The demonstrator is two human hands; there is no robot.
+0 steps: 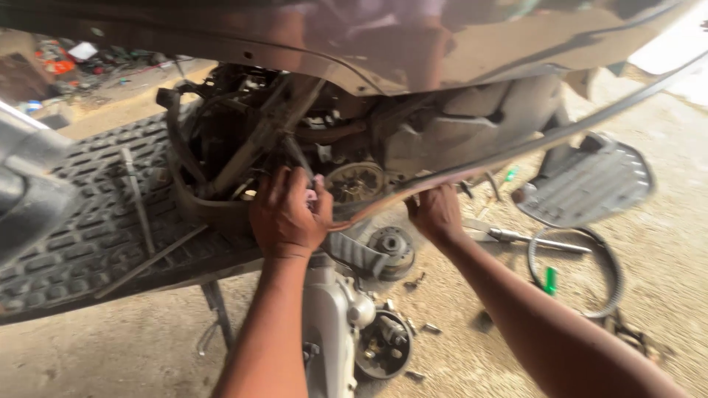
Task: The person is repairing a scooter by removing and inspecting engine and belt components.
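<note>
Daylight pours in from the far right, where the concrete floor [664,243] washes out to near white at the top corner. The scooter's underside [310,140] sits in deep shadow, its parts murky. A dull sheen glares on the brown body panel [472,37] above. Motion blur softens everything, worst at the left edge and the near forearms.

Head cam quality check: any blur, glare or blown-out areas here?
Head view: motion blur softens the whole frame, worst on the grey part at far left; top right corner is blown out by daylight; the glossy body panel carries reflections; the engine bay behind the left hand is dark; right hand evenly lit.
</note>
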